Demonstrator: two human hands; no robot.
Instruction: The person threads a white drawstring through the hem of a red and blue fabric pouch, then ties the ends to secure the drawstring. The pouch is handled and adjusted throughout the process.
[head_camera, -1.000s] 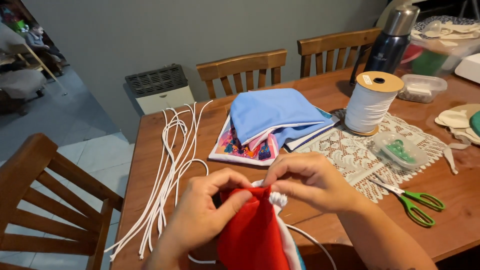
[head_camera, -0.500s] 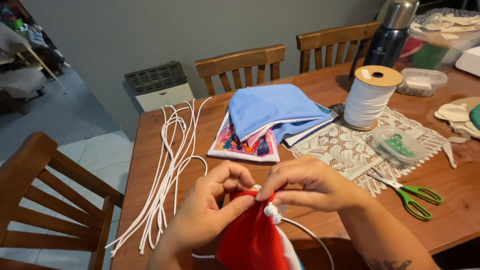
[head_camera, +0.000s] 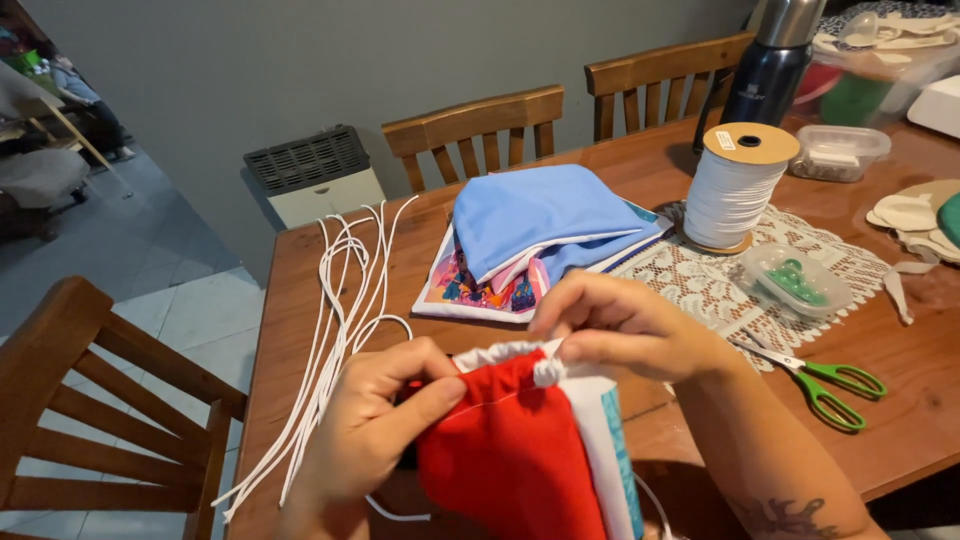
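The wooden counter (head_camera: 330, 260) fills most of the view, with wooden chairs (head_camera: 470, 130) along its far edge and another chair (head_camera: 90, 400) at the near left corner. At its near edge lies a gathered piece of red fabric (head_camera: 510, 450) with a white lining and a pale blue printed edge, bunched at the top. Both hands are closed on it: the left hand (head_camera: 375, 425) pinches the red cloth between thumb and forefinger on its left side, and the right hand (head_camera: 625, 325) grips the gathered white top edge with curled fingers. Behind them sits a folded stack of blue and patterned fabric (head_camera: 540, 235). To the left, long loops of white elastic cord (head_camera: 335, 320) trail down the counter. A white lace runner (head_camera: 700, 280) lies to the right, carrying a large spool of white elastic (head_camera: 735, 185) and a small clear plastic box (head_camera: 795, 280) with green pieces inside. Green-handled scissors (head_camera: 825, 385) rest just beside the runner, near the right forearm.
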